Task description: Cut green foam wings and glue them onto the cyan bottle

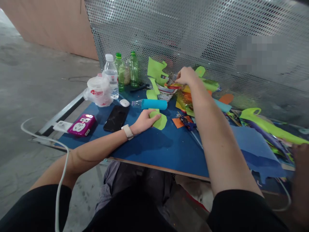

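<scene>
Head view, left hand [143, 121]: thumb and fingers pinch together on a flat, matte green paper piece [160, 123] with angular, clipped edges, held just above the table.
Right hand [186, 76]: reaches over a printed container [166, 93], fingers bent downward; whether they close on anything, I cannot tell.
Blue-wrapped bottle [155, 104]: clear plastic neck, smooth cylindrical sleeve, lying on its side just beyond the left hand.
Paper scraps: curved lime cutouts [156, 71] around the container, and a flat orange scrap [177, 122] beside a dark-handled tool [185, 120].
Left side: glossy black phone [116, 118], rounded white case [124, 102], boxy purple power adapter [83, 125], crinkled white plastic bag [98, 91].
Bottles: ribbed clear water bottle [111, 78] upright near two translucent green bottles [120, 71].
Surface: smooth blue table [142, 146] with a thin brown edge.
Room: shiny perforated metal panel [169, 35] behind, plain tan panel [55, 25], mottled gray floor [19, 96].
</scene>
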